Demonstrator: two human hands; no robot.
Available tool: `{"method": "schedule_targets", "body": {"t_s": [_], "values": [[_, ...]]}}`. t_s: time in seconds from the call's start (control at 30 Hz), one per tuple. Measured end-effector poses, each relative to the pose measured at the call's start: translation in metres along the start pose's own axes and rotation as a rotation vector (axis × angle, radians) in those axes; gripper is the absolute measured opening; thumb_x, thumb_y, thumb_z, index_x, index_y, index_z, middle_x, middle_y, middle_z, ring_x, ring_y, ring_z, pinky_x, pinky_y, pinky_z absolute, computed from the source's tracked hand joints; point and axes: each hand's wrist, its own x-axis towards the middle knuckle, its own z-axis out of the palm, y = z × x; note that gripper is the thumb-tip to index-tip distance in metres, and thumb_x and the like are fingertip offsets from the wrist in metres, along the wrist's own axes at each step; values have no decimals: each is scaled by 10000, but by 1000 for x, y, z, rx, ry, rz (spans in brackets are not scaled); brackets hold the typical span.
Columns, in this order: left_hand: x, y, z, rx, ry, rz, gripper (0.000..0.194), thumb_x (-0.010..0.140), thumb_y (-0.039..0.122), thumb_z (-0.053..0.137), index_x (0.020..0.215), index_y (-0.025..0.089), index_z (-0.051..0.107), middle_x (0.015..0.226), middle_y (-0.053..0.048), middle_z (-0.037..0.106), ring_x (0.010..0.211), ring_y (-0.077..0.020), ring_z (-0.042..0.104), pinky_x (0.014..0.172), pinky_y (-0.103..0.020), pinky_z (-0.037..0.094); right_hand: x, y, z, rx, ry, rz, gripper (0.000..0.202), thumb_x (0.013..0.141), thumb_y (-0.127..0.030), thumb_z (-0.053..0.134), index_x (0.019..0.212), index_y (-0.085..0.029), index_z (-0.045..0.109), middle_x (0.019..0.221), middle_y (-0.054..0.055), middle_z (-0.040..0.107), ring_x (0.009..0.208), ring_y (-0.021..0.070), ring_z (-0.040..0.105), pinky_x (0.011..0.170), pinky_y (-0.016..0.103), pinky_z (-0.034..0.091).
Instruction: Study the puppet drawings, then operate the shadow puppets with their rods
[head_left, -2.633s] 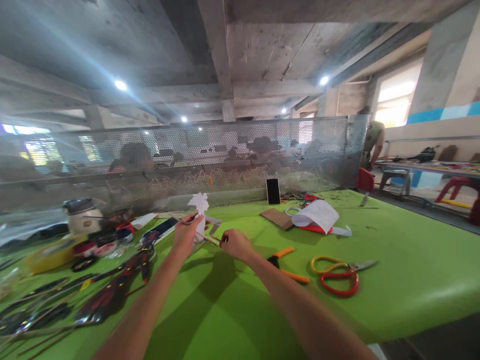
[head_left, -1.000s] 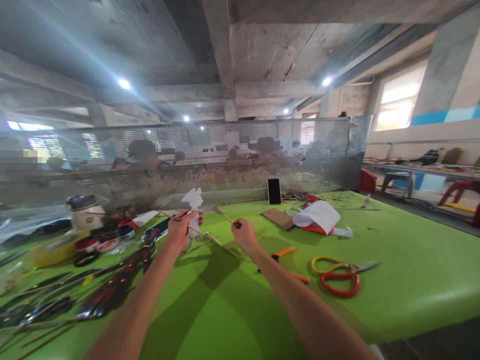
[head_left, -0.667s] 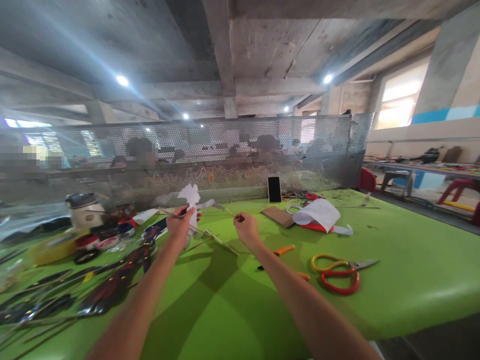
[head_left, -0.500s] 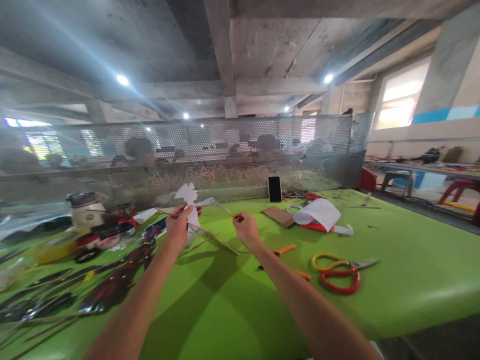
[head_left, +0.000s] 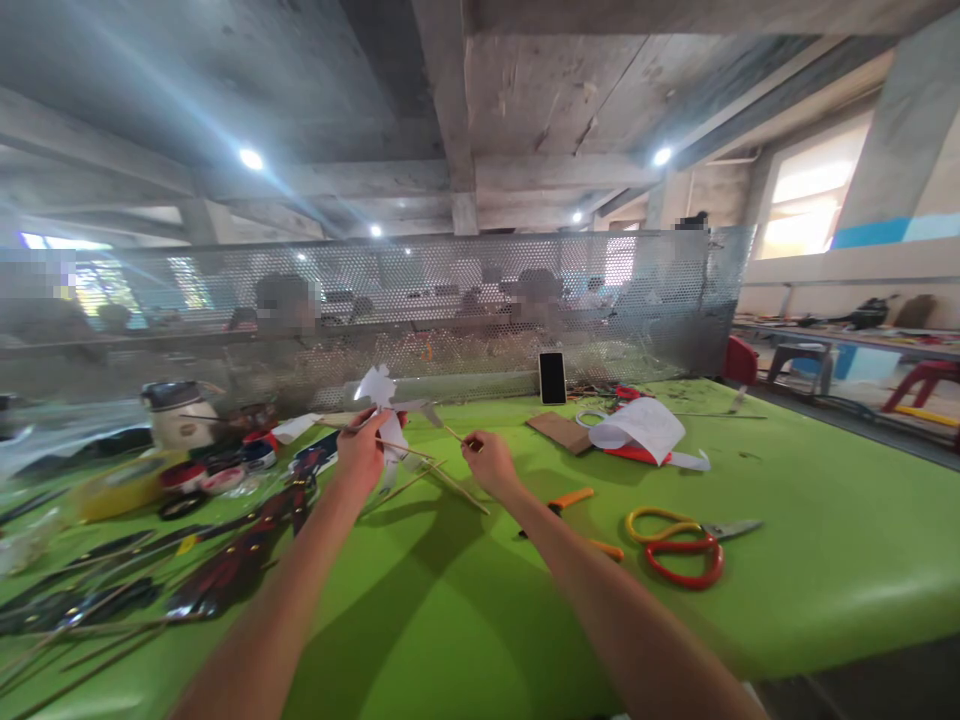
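A white paper figure [head_left: 377, 388] stands upright over the green table, its body pinched in my left hand [head_left: 361, 452]. A thin stick also passes at that hand, slanting down to the right. My right hand [head_left: 489, 464] is closed on a thin stick [head_left: 452, 432] whose far end reaches the figure's outstretched paper arm [head_left: 427, 411]. More thin sticks [head_left: 463, 487] lie or hang just below the figure; which of them touch the table I cannot tell.
Right of my right forearm are orange-handled pliers [head_left: 574, 498] and red-yellow scissors [head_left: 686, 545]. Curled white paper [head_left: 641, 430], cardboard [head_left: 561, 432] and a phone [head_left: 553, 378] lie farther back. Dark figures [head_left: 232, 565], paint jars [head_left: 259, 450] and tape [head_left: 124, 487] are left; a perforated screen [head_left: 465, 300] stands behind.
The figure's paper arm has tilted, its end now lower and pointing down to the right. My right hand has shifted slightly toward the figure. The whole view has moved a little.
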Motion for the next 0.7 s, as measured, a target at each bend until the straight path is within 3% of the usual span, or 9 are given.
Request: {"method": "schedule_targets", "body": {"t_s": [0.33, 0.5, 0.63, 0.7], "values": [[-1, -3, 0, 120, 50, 163, 336, 575, 170, 749, 854, 195, 562, 713, 18, 671, 621, -142, 661, 712, -294, 551, 5, -4, -8, 93, 38, -13, 165, 826, -158, 606, 919, -131, 739, 784, 43, 693, 687, 128, 583, 642, 224, 421], [-5, -2, 3, 168, 60, 111, 365, 568, 174, 762, 874, 194, 563, 733, 14, 663, 612, -137, 643, 665, -276, 533, -1, -5, -1, 126, -121, -15, 305, 806, -107, 593, 1081, -181, 703, 874, 14, 681, 566, 83, 538, 552, 207, 405], [-10, -7, 5, 193, -21, 75, 448, 501, 207, 848, 883, 179, 616, 776, 8, 686, 648, -123, 633, 675, -253, 510, -5, -1, 11, 266, -259, 27, 643, 817, -270, 681, 1417, -224, 453, 1083, 51, 652, 464, 57, 529, 474, 211, 424], [-14, -10, 7, 214, -94, 67, 487, 457, 229, 884, 874, 169, 640, 800, -2, 699, 669, -123, 634, 682, -251, 507, -6, -2, 16, 342, -319, 55, 699, 831, -329, 685, 1456, -233, 386, 1100, 59, 645, 466, 59, 548, 460, 205, 433]]}}
